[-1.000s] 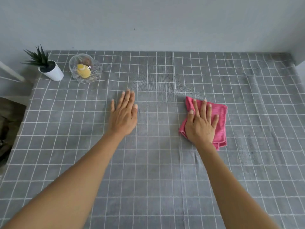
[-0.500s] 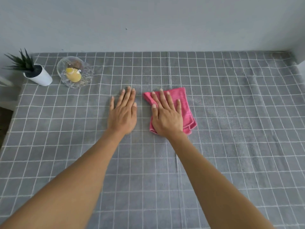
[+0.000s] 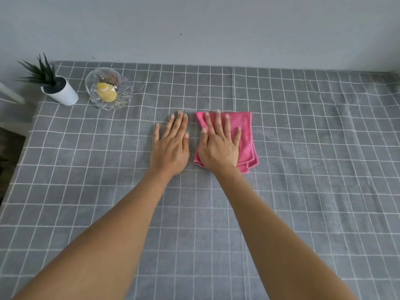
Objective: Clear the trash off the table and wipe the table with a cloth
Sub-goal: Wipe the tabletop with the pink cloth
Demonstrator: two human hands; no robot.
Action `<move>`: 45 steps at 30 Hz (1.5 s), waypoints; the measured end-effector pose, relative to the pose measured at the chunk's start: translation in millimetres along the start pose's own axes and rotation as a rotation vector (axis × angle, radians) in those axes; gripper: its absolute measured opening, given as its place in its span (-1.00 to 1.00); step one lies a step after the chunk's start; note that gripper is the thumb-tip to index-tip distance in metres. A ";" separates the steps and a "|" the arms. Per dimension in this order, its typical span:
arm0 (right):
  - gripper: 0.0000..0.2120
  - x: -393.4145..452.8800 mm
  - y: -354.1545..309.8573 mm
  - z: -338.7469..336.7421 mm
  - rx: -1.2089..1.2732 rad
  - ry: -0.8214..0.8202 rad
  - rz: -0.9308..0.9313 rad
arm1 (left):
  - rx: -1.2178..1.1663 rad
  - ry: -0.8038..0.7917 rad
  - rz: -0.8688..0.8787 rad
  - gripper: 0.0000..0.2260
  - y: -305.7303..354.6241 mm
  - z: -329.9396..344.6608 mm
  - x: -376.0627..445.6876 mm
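Note:
A folded pink cloth [image 3: 246,135] lies on the table, which is covered in a grey checked tablecloth [image 3: 303,191], a little beyond its middle. My right hand [image 3: 218,148] presses flat on the cloth's left half, fingers spread and pointing away from me. My left hand [image 3: 171,146] rests flat on the tablecloth right beside it, holding nothing; the two hands are almost touching. I see no loose trash on the table.
At the far left corner stand a small green plant in a white pot [image 3: 62,94] and a clear glass bowl [image 3: 127,94] holding a yellow item. A grey wall runs along the table's far edge. The table's left edge drops off toward the floor.
My right hand slid the pink cloth leftward across the table until it came beside my left hand. In the last half second it has hardly moved. The left hand stayed put.

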State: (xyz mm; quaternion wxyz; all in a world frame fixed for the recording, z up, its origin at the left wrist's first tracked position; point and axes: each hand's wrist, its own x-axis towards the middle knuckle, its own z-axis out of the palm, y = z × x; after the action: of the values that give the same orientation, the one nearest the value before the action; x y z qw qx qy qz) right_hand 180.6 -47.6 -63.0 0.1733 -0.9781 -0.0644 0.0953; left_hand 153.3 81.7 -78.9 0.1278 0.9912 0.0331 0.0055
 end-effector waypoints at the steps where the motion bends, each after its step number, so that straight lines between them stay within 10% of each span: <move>1: -0.52 1.9 1.9 0.0 -0.009 -0.009 -0.027 | -0.003 0.001 0.002 -0.51 0.1 0.0 0.0; 9: -0.50 14.3 54.1 -20.9 0.019 0.092 0.314 | -0.026 -0.014 0.003 -0.52 -1.8 -0.3 0.1; 17: -0.52 2.2 11.9 -3.0 -0.042 -0.007 -0.080 | -0.023 0.003 -0.004 -0.54 -0.1 0.2 -0.1; 24: -0.50 10.3 32.3 -10.9 0.045 0.107 0.294 | -0.036 0.006 0.003 -0.52 -1.2 0.3 0.3; 31: -0.52 3.4 4.7 0.2 -0.019 -0.003 -0.062 | -0.039 0.013 -0.007 -0.53 -0.9 0.5 -0.3; 39: -0.52 -0.8 56.5 -18.2 -0.065 0.004 0.108 | -0.036 -0.007 -0.007 -0.55 -3.5 -0.2 0.0; 45: -0.53 -22.8 69.6 -25.0 -0.083 -0.046 -0.161 | 0.025 -0.056 -0.044 -0.53 3.3 -1.9 1.4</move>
State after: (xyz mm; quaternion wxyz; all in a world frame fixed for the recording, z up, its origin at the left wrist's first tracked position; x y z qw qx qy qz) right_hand 170.2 -124.2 -60.7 0.1381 -0.9737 -0.1508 0.1008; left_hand 154.9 79.1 -76.2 0.1162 0.9916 0.0514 -0.0256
